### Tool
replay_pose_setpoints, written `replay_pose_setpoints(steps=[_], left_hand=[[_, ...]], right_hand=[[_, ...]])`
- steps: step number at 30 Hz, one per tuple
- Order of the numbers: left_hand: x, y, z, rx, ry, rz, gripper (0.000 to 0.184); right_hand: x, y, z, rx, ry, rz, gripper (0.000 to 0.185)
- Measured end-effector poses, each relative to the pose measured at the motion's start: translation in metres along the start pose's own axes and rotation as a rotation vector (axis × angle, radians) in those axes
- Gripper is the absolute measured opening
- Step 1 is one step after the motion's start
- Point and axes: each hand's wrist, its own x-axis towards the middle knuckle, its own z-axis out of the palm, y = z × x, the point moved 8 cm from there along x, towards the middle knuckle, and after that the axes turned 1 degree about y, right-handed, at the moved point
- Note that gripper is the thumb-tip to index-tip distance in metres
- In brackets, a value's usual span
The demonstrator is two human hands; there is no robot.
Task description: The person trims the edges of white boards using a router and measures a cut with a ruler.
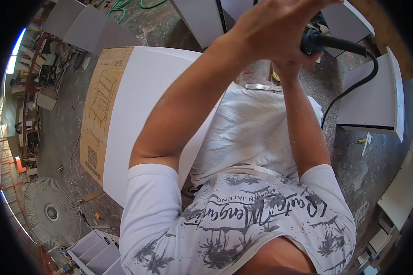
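My left hand (273, 30) reaches across at the top of the view. It is closed around a dark blue corded power tool (312, 42), whose exact kind is hidden by the hand. A thick black cable (344, 44) leaves the tool on the right and curves downward. Just below, my right hand (287, 68) is close against the left one and the tool. Its fingers are mostly covered, so their grip cannot be made out. Under my left arm lies a large white panel (147, 110) on a cardboard sheet (102, 98).
White cloth (248, 123) covers my lap. At right stands a white panel piece (371, 94), with a screwdriver (357, 141) on the floor nearby. A fan (52, 211) is at lower left. Green hose (119, 7) lies at the top; a yellow tape measure (276, 76) is near my right wrist.
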Motion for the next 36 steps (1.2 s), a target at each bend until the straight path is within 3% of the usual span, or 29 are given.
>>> replay_pose_setpoints(steps=[2, 5, 7, 10, 12, 15, 17, 19, 23, 26, 36], left_hand=[[0.002, 0.001, -0.004, -0.014, 0.006, 0.017, 0.118], [0.004, 0.000, -0.007, -0.033, -0.039, -0.063, 0.120], [0.002, -0.010, 0.001, -0.023, -0.018, -0.050, 0.119], [-0.009, -0.014, 0.003, -0.026, 0.042, -0.082, 0.114], [-0.030, -0.014, -0.014, 0.038, 0.090, -0.134, 0.101], [-0.096, -0.011, -0.052, 0.188, 0.168, -0.249, 0.068], [-0.162, -0.036, -0.059, 0.233, 0.002, -0.556, 0.043], [-0.206, -0.051, -0.050, 0.375, -0.219, -0.632, 0.022], [-0.229, -0.063, -0.017, 0.365, -0.551, -0.635, 0.027], [-0.225, -0.071, -0.010, 0.333, -0.624, -0.655, 0.028], [-0.207, -0.128, -0.001, 0.337, -0.552, -0.587, 0.031]], right_hand=[[0.011, -0.022, 0.004, 0.177, 0.071, 0.007, 0.095], [0.011, -0.031, 0.006, 0.047, 0.084, -0.052, 0.094], [0.009, -0.032, 0.008, 0.169, 0.161, -0.023, 0.095], [0.009, -0.041, 0.002, 0.096, 0.196, -0.038, 0.080], [0.007, -0.036, -0.006, -0.019, 0.149, 0.036, 0.067], [0.022, -0.044, -0.014, 0.137, 0.216, 0.041, 0.042], [0.033, -0.053, -0.022, 0.220, 0.266, -0.031, 0.034], [0.034, -0.052, -0.025, 0.219, 0.252, -0.040, 0.036], [0.029, -0.042, -0.021, 0.243, 0.223, 0.021, 0.038], [0.024, -0.031, -0.023, 0.238, 0.214, 0.078, 0.038], [0.028, -0.040, -0.013, 0.276, 0.205, 0.092, 0.039]])
